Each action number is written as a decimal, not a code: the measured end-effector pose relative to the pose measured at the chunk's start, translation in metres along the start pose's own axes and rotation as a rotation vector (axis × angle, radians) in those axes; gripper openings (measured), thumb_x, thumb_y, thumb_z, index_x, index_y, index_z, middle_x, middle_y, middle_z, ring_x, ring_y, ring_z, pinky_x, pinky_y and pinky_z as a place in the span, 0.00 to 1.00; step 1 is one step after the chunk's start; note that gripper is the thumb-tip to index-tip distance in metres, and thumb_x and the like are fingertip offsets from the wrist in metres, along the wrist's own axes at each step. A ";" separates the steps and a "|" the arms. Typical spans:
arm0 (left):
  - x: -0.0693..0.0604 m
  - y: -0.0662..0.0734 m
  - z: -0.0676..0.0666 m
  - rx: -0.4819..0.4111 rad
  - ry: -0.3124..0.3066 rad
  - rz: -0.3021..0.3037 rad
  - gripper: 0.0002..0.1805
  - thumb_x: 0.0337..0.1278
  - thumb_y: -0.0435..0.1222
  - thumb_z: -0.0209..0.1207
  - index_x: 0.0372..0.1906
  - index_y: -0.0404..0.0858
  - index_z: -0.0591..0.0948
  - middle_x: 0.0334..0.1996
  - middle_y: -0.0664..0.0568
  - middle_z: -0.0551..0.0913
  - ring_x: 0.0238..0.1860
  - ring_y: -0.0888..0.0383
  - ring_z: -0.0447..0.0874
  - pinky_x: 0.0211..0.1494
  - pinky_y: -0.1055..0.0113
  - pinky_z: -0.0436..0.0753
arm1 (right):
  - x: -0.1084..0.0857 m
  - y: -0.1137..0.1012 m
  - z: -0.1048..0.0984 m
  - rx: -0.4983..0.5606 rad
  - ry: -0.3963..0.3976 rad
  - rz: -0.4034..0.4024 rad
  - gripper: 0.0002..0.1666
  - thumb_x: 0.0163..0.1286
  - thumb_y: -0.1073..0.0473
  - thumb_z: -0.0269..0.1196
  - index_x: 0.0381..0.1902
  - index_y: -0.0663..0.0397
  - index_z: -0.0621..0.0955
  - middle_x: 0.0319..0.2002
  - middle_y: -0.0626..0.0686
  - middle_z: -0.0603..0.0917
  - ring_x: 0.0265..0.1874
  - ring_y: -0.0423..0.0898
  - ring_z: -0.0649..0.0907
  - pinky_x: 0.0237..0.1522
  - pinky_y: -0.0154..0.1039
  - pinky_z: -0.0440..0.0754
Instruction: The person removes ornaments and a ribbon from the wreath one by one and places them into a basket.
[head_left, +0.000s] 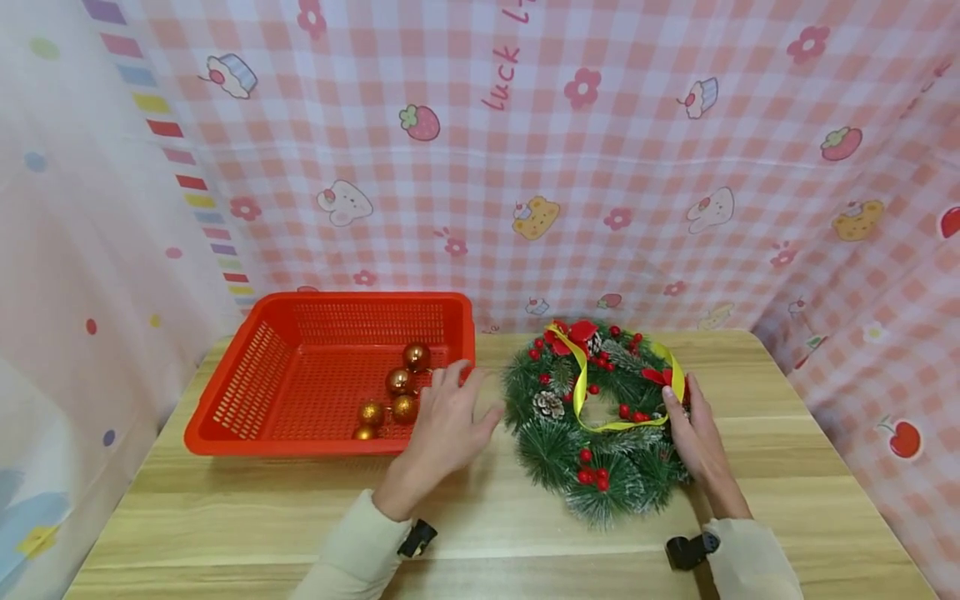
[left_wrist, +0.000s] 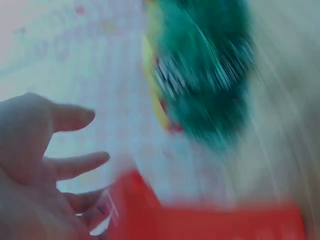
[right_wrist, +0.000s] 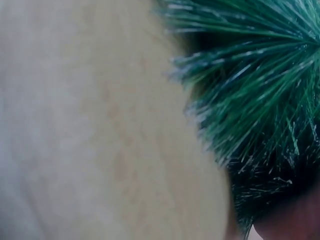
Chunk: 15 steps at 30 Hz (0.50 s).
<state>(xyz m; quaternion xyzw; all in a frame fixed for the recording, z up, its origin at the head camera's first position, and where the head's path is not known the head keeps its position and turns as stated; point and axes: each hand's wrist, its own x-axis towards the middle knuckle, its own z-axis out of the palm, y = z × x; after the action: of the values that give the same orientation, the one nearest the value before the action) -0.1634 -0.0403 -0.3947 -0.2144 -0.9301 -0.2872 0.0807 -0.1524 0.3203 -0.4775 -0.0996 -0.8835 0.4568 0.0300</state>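
A green Christmas wreath (head_left: 555, 450) with red berries, pine cones and red bows lies on the table. Across its top loops a yellow ribbon (head_left: 581, 379). My right hand (head_left: 697, 437) grips the wreath's right side, thumb on top and fingers along the outer edge. Over the near right corner of a red plastic basket (head_left: 262, 442) is my left hand (head_left: 446, 425), its fingers spread and loosely bent. Nothing is visibly held in it. Several gold baubles (head_left: 400, 382) lie in the basket's right part, close to those fingers. In the left wrist view the wreath (left_wrist: 210, 75) is blurred.
The wooden table (head_left: 300, 525) carries both the basket and the wreath, with a narrow gap between them. A pink checked curtain (head_left: 480, 183) hangs behind the table, and more cloth hangs at both sides. Each wrist wears a small black device (head_left: 417, 539).
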 end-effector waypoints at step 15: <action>0.031 0.066 0.069 -0.364 -0.367 0.079 0.22 0.69 0.40 0.59 0.65 0.47 0.75 0.54 0.56 0.83 0.36 0.61 0.83 0.46 0.67 0.80 | 0.002 0.002 -0.003 -0.023 -0.029 0.001 0.49 0.77 0.31 0.37 0.79 0.49 0.34 0.79 0.63 0.37 0.76 0.68 0.43 0.70 0.69 0.44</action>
<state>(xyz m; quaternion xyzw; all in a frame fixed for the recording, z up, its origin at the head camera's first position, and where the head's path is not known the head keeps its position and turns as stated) -0.1635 0.0586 -0.4102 -0.3100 -0.8531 -0.4027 -0.1181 -0.1535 0.3239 -0.4778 -0.0938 -0.8889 0.4481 0.0159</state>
